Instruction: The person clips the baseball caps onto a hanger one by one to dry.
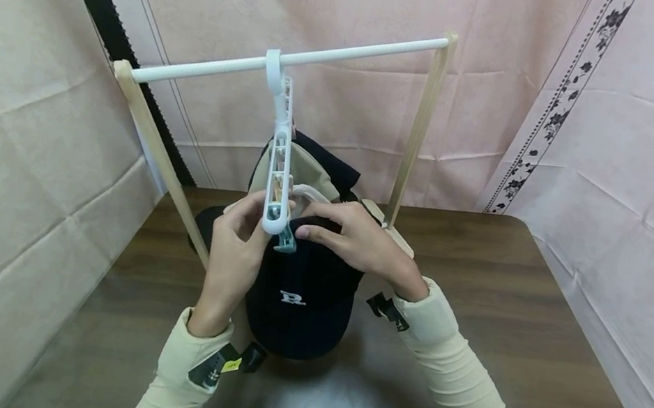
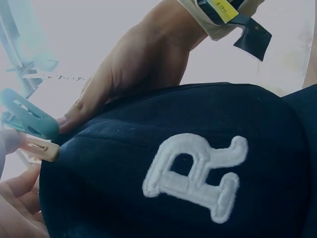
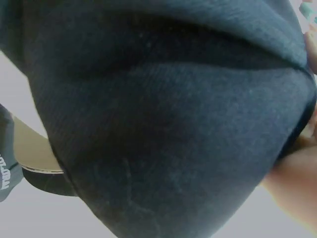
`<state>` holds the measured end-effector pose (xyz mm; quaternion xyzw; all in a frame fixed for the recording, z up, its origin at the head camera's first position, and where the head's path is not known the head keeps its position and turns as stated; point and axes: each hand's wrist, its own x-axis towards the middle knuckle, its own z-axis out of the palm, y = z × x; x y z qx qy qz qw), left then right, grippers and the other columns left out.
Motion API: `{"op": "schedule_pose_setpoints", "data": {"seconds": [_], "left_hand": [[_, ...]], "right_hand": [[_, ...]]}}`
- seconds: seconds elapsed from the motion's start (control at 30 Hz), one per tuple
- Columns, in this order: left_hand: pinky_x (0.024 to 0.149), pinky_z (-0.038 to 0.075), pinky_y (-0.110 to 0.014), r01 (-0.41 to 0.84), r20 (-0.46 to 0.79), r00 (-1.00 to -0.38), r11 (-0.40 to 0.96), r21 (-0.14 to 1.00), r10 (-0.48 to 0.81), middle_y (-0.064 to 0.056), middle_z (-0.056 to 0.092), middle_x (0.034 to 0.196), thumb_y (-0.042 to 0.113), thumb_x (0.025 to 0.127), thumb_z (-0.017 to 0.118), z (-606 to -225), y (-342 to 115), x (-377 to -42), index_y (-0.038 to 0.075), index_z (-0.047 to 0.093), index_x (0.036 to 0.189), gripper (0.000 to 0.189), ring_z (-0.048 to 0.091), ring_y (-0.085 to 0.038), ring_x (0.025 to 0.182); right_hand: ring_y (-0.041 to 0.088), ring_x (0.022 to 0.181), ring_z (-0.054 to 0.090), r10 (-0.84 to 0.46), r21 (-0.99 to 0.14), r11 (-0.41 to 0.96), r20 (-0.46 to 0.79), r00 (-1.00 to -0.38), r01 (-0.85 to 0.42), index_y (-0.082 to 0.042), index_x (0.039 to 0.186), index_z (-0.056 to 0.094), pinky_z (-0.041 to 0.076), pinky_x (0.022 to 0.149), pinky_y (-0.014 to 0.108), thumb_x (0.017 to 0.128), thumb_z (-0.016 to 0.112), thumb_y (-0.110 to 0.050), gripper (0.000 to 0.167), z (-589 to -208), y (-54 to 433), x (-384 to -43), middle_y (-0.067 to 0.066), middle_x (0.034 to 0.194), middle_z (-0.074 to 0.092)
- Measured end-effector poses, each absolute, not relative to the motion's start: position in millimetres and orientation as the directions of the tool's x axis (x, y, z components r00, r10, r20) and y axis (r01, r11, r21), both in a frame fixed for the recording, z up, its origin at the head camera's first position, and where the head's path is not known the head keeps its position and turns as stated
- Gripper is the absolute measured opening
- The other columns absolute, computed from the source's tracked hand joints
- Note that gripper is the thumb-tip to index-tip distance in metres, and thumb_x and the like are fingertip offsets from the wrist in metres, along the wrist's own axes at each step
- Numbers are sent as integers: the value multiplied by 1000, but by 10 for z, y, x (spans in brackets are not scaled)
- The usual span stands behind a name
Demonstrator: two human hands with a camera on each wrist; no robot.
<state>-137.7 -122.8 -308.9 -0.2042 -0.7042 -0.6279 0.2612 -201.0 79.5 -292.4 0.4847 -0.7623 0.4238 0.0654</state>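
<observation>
A navy cap with a raised white letter R hangs below the end of a pale blue hanger. My left hand holds the cap by its upper edge, thumb beside a teal clip. From the other side, my right hand reaches to the same edge. In the left wrist view, a right fingertip touches a beige clip that meets the cap; its other fingers lie close by. Cloth fills the right wrist view and hides most of the right grip.
The hanger hooks over a white rod between wooden posts. Behind the navy cap is a beige-and-dark cap. A dark brim shows at the left post. All stand over a brown wooden table, with cloth walls around.
</observation>
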Motion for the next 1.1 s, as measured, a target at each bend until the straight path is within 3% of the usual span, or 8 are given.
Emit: {"op": "schedule_pose_setpoints", "data": {"seconds": [0.23,0.43,0.6,0.7,0.83,0.97,1.1], "left_hand": [[96,53,-28,640,650,-759,140,755,-36,-21,70,131,9,104,67,-3117,-1227,-1361,-8,68,126,28,67,-22,114],[97,52,-28,642,662,-745,185,744,-78,-16,73,119,8,105,66,-3126,-1255,-1343,-5,70,120,21,67,-20,108],[95,55,-29,661,683,-722,180,728,-108,-19,74,117,8,105,66,-3112,-1302,-1329,-5,70,119,20,70,-25,108],[90,56,-29,674,696,-703,178,717,-144,-19,74,112,10,105,66,-3115,-1338,-1327,-7,70,117,21,70,-25,101],[78,56,-25,670,700,-684,202,714,-207,-13,74,103,13,105,66,-3117,-1391,-1323,-8,70,111,22,66,-18,86],[65,51,-22,652,693,-671,235,721,-265,-4,75,94,15,104,68,-3108,-1419,-1312,-7,73,111,24,61,-12,70],[65,48,-23,670,705,-643,226,707,-298,1,76,91,15,103,70,-3097,-1430,-1337,-8,74,106,23,59,-11,70]], "right_hand": [[12,88,60,-619,-561,239,541,-569,-793,-15,115,75,52,81,32,106,66,-25,16,-2973,885,-2021,-6,102,72],[17,98,60,-567,-628,184,561,-603,-756,-9,118,72,52,90,39,110,58,-31,27,-3016,961,-2069,-1,111,70],[17,97,60,-504,-622,196,600,-622,-759,-7,116,71,52,90,42,109,60,-22,19,-3064,984,-2160,1,110,68],[18,99,60,-438,-649,232,596,-673,-725,-5,116,71,52,92,43,109,61,-18,18,-3146,1001,-2276,3,112,66],[23,105,60,-322,-704,293,564,-760,-647,-2,119,69,50,96,43,109,61,-18,21,-3303,1012,-2483,8,118,63],[32,118,58,-258,-726,354,530,-808,-590,-2,129,64,51,100,48,108,63,-22,28,-3417,1007,-2702,15,130,58],[34,135,50,-280,-736,394,474,-835,-550,-6,144,56,49,106,55,109,63,-26,41,-3476,1007,-2872,18,145,52]]}}
